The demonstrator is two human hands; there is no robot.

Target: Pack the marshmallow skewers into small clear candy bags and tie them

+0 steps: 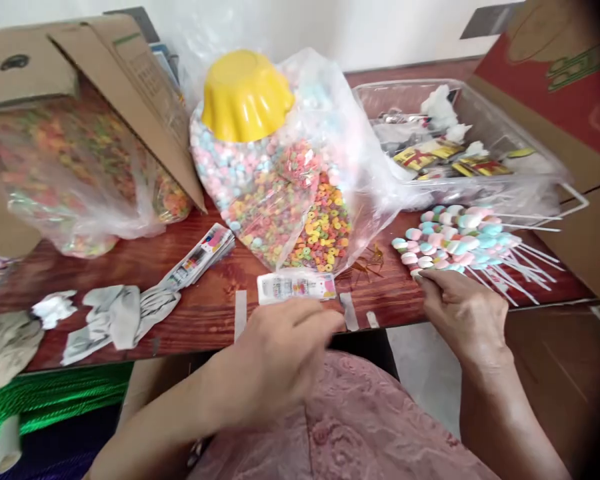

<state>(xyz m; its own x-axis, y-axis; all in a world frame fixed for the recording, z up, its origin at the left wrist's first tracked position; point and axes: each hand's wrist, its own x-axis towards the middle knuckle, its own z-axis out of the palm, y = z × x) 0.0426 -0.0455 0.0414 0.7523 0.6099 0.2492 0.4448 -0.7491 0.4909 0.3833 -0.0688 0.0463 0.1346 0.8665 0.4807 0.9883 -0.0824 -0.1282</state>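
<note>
My left hand (280,353) hovers at the table's front edge, fingers curled and blurred, just below a small printed label packet (296,287). My right hand (463,310) rests at the table edge with its fingertips pinched on the near end of a pile of pastel marshmallow sticks (455,243). Behind the packet stands a clear plastic bag of coloured cereal rings and small marshmallows (280,200), with a yellow bowl (245,93) upside down on top of it.
A clear plastic tray (555,167) with wrappers stands at the back right. Cardboard boxes (555,87) flank both sides; the left box (40,73) holds a cereal bag (70,167). A stack of labels (200,257), crumpled cloth (120,317) and green netting (50,397) lie at the left.
</note>
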